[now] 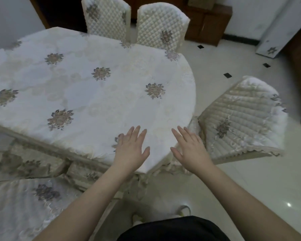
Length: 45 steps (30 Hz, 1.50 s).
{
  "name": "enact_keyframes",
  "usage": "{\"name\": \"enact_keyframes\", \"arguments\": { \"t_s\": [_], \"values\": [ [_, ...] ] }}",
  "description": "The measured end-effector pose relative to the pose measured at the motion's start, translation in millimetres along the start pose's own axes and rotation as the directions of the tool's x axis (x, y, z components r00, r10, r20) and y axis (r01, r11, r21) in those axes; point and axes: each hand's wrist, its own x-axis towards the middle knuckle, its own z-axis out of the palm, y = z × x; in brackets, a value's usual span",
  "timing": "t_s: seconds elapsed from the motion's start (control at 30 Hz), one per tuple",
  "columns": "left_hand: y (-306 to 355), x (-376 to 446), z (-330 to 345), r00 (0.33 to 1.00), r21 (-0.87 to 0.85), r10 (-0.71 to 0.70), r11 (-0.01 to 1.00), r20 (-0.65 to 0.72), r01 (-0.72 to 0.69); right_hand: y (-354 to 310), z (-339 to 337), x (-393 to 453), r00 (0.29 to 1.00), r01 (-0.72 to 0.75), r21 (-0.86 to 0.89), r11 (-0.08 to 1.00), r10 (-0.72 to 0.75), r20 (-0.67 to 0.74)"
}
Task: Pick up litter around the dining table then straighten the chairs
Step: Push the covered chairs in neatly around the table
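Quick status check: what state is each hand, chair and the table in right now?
left hand: open, holds nothing
right hand: open, holds nothing
dining table: covered by cloth, no litter visible on top
right chair: angled away from table
far chairs: upright, close to table edge

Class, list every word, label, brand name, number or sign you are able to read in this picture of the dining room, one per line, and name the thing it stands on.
None: no readable text anywhere in this view.
White oval tablecloth: only embroidered grey-brown flower motifs, no lettering.
Quilted cream chair covers: flower motifs only.
White leaning panel at far right: one flower motif, no words.
Glossy floor tiles: small black diamond insets, not signs.
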Motion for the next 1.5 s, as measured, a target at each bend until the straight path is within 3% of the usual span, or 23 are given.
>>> {"name": "enact_keyframes", "arguments": {
  "t_s": [0.17, 0.27, 0.5, 0.63, 0.87, 1.1, 1.3, 1.5],
  "values": [
    [74, 29, 12, 0.987, 0.054, 0.137, 0.988, 0.084, -0.142, 60, -17, -21, 0.991, -0.122, 0.011, 0.993, 0.122, -0.049],
    [127, 49, 20, 0.978, 0.060, 0.200, 0.977, 0.054, -0.203, 106, -26, -37, 0.980, -0.184, 0.028, 0.983, 0.186, -0.076],
    [259, 96, 44, 0.969, 0.066, 0.241, 0.967, 0.055, -0.244, 216, -75, -61, 0.960, -0.189, 0.116, 0.975, 0.208, -0.190],
    [326, 119, 55, 0.957, 0.067, 0.288, 0.955, 0.037, -0.290, 287, -90, -74, 0.948, -0.248, 0.099, 0.964, 0.263, -0.178],
    [421, 142, 85, 0.952, 0.014, 0.276, 0.960, 0.133, -0.280, 369, -92, -67, 0.934, -0.295, 0.125, 0.947, 0.313, -0.173],
    [464, 209, 100, 0.960, 0.027, 0.275, 0.961, 0.049, -0.277, 439, -103, -15, 0.951, -0.234, 0.113, 0.966, 0.251, -0.181],
    [462, 246, 126, 0.909, -0.023, 0.236, 0.970, 0.343, -0.243, 492, -113, 46, 0.988, -0.129, 0.008, 0.992, 0.130, -0.082],
    [462, 250, 135, 0.914, -0.101, 0.218, 0.976, 0.343, -0.195, 520, -109, 100, 0.999, 0.036, 0.028, 0.999, -0.036, 0.008]
  ]
}}
